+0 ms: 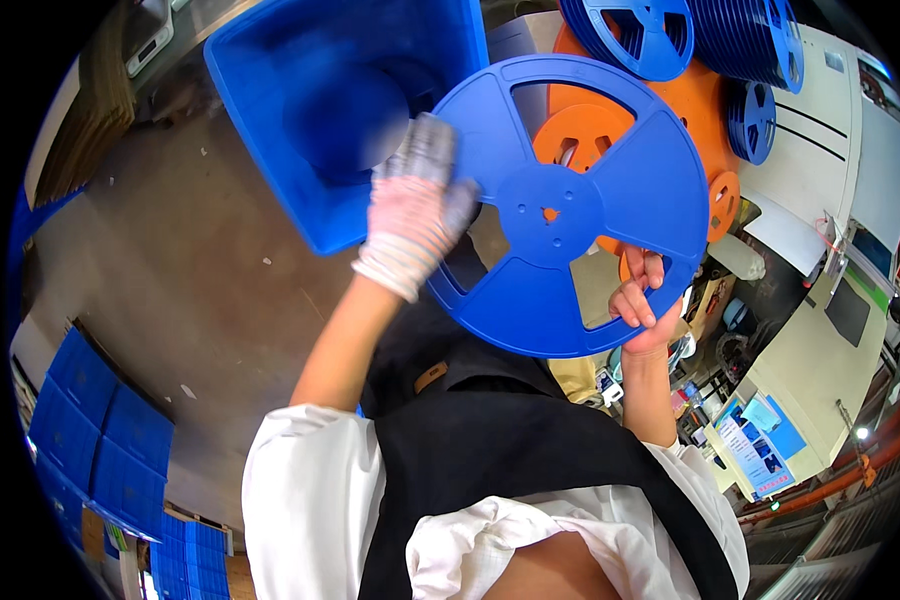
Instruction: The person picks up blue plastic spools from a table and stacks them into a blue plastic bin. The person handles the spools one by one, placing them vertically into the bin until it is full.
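Note:
A large blue plastic reel flange (555,210) with a round hub and cut-out windows is held up in front of me, its flat face toward me. My right hand (642,300), bare, is closed round its lower right rim, with fingers coming through a window. My left hand (415,200), in a striped knit glove with grey fingers, is at the disc's left edge, overlapping it. Its fingers are smeared by motion, so I cannot tell whether they touch the rim or hold something. A pale blur shows beside the fingertips.
A deep blue bin (270,150) stands behind my left hand, with a blurred round dark-blue shape inside. Beyond the disc, an orange surface (705,110) carries stacked blue reels (750,40) and orange reels (725,205). Blue crates (100,420) stand at the lower left; a cluttered bench (810,360) is at right.

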`<state>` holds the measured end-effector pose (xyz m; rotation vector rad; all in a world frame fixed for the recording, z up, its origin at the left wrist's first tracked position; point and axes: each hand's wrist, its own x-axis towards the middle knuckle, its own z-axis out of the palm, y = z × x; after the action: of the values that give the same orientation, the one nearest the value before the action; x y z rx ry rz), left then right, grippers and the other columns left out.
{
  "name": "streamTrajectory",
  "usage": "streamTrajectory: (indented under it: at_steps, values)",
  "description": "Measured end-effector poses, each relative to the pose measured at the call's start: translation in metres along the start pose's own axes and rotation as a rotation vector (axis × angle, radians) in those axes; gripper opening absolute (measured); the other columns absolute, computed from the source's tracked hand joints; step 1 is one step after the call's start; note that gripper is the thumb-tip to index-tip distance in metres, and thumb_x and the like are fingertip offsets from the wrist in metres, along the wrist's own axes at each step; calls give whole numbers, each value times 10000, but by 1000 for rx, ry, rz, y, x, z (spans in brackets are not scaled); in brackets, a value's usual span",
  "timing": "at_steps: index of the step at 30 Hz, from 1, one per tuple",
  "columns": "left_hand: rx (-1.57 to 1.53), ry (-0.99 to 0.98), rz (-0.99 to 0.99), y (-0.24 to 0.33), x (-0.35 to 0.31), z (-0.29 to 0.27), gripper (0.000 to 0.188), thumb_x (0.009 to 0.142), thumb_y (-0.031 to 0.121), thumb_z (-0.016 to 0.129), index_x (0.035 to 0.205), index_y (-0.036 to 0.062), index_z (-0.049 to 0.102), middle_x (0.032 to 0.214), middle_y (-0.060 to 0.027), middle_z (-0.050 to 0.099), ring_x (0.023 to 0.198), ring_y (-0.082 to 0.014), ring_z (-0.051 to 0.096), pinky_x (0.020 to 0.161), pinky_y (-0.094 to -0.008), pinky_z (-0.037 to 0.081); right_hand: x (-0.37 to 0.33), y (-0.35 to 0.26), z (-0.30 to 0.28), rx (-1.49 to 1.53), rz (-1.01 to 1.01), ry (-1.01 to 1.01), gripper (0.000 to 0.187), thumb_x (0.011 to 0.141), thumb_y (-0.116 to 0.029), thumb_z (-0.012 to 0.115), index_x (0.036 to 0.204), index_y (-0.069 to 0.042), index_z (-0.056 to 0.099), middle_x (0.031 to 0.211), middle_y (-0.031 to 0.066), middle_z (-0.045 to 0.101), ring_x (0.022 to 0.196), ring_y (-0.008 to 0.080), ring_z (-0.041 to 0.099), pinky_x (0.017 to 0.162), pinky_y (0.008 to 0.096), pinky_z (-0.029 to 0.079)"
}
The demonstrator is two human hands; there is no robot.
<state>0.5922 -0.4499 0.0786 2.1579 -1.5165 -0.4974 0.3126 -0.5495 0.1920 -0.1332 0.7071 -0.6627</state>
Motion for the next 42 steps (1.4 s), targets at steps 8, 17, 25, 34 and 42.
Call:
streamTrajectory:
  at_steps: [8, 17, 25, 34, 42]
  values:
    - [-40, -17, 8, 19, 15, 9, 576, 934, 366, 489, 1428, 73, 441, 1475, -168, 435, 1380, -357, 378, 1177, -515, 183, 4, 5, 12, -46, 8, 62, 498, 1021, -480, 334, 858, -33, 478, 1440, 258, 449, 406, 121, 416, 445, 291, 369]
    - [-360, 207, -268, 11, -50, 33, 373, 949, 194, 576, 1274, 13, 601, 1328, -231, 552, 1255, -393, 508, 1037, -416, 432, 42, 14, 30, -218, -131, 104, 611, 997, -598, 318, 930, -37, 553, 1405, 220, 477, 479, 130, 433, 505, 287, 384]
    - [-1629, 53, -647, 16, -33, 7, 721, 822, 349, 750, 1397, 59, 427, 1158, -154, 616, 1025, -292, 618, 935, -393, 489, 39, 119, 96, -1131, -32, -380, 905, 901, -750, 354, 1418, -9, 414, 1524, 206, 349, 1265, 324, 532, 1017, 431, 434]
    - [-2954, 43, -203, -48, -69, -2, 827, 845, 561, 680, 1439, 81, 361, 1208, -150, 535, 1087, -285, 595, 1013, -450, 476, 102, 74, 20, -1027, -201, 244, 493, 1051, -393, 354, 1311, 7, 477, 1438, 180, 465, 1248, 303, 531, 990, 395, 461]
    - [-2904, 170, -414, -114, -66, 46, 911, 782, 654, 693, 1424, 82, 392, 1211, -154, 574, 1045, -276, 633, 993, -420, 504, 227, 137, -85, -1115, 190, 308, 390, 1040, -345, 448, 1264, -40, 544, 1327, 116, 553, 1200, 254, 560, 976, 388, 464]
